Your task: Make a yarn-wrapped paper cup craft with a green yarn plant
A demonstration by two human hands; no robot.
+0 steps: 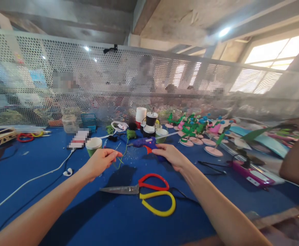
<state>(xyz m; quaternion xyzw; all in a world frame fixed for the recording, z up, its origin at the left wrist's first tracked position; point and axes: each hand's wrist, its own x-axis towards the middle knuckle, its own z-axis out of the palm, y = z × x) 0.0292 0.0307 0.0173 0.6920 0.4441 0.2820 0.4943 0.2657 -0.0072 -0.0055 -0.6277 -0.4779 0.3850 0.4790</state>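
Observation:
My left hand (100,163) pinches a strand of green yarn (126,150), which hangs from the fingertips in a loose loop and runs up toward a small green yarn ball (131,134). In my right hand (172,155) is a blue glue gun (141,142) with an orange trigger; its nozzle points left, toward the yarn. The fingers close around the rear of the gun, and its handle is partly hidden. Large scissors (138,190), with one red and one yellow handle loop, lie on the blue table between my forearms. Just behind my left hand stands a green paper cup (94,146) with a white rim.
Stacked cups (149,130) stand at the back centre. Green plant-like crafts on pink round bases (213,151) crowd the right. A phone (79,139) with a white cable lies left. A purple power strip (253,174) and another person's arm (297,153) are at right. A perforated metal screen (108,78) bounds the back.

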